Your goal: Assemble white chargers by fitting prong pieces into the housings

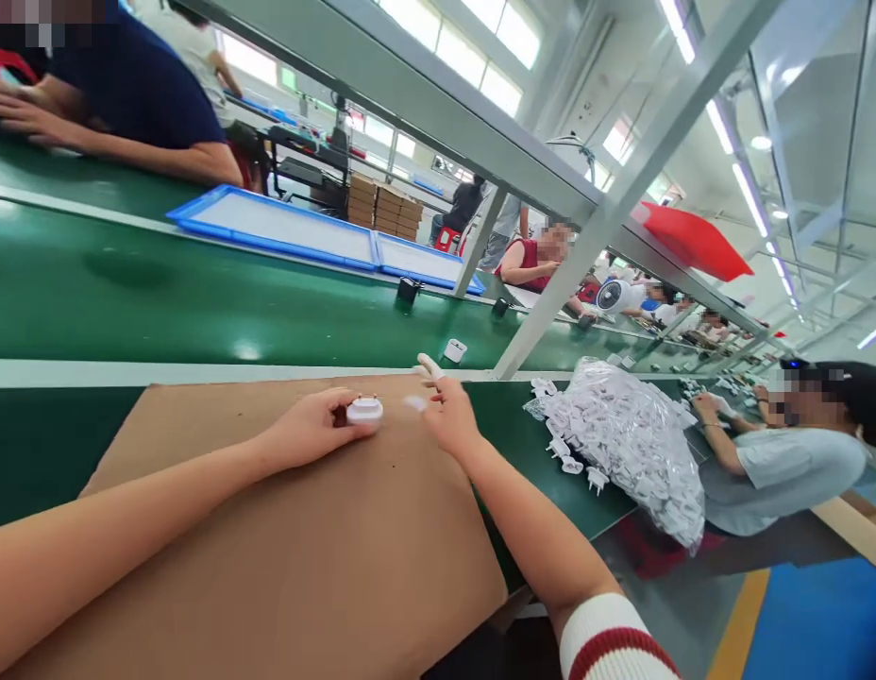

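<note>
The left hand [307, 430] is clamped on a white plug part [365, 410] above the cardboard sheet [303, 557]. The right hand [448, 411] hovers beside it, fingers apart — the assembly step seems midway; next needs careful alignment.

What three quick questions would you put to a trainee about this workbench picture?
1. True or false: the left hand grips a small white plug part over the brown cardboard sheet.
2. What lies to the right of the right hand on the green bench?
A. a clear bag of white parts
B. a red toolbox
C. a stack of books
3. Fill in: the flat trays beyond the belt have ____ rims.

Key: 1 true; 2 A; 3 blue.
</note>
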A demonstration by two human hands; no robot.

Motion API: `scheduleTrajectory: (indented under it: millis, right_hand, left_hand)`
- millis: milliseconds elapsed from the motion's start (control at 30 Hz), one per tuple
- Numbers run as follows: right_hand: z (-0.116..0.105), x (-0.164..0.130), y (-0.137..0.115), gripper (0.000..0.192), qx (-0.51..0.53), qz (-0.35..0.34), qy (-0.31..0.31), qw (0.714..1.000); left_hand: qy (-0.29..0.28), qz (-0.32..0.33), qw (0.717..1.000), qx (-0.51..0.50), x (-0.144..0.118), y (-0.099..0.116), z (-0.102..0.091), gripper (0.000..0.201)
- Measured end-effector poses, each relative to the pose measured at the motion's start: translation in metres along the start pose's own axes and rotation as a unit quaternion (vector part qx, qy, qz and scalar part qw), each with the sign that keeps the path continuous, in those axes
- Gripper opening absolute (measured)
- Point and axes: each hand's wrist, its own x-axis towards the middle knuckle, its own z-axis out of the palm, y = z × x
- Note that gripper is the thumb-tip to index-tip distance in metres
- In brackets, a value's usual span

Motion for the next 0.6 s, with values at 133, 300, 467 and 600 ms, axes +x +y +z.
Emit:
scheduleTrajectory:
  millis: [133, 300, 467, 600]
  right_hand:
    - [-0.058, -0.003, 0.055, 0.033, -0.151, 0.151, 0.058, 0.975]
    - [-0.095, -0.005, 0.113, 0.050, -0.202, 0.262, 0.085, 0.940]
    - [-0.108, 0.019, 0.145, 0.054, -0.252, 0.351, 0.055, 0.900]
    - [-0.117, 0.046, 0.162, 0.064, -0.280, 0.390, 0.014, 0.877]
  left_hand:
    - [0.070, -0.085, 0.992, 0.062, 0.028, 0.005, -0.032, 0.065]
    - [0.159, -0.169, 0.946, 0.228, 0.070, 0.000, -0.080, 0.064]
    - [0.157, -0.262, 0.914, 0.269, 0.094, -0.009, -0.098, 0.078]
    - [0.137, -0.311, 0.908, 0.247, 0.101, -0.018, -0.096, 0.083]
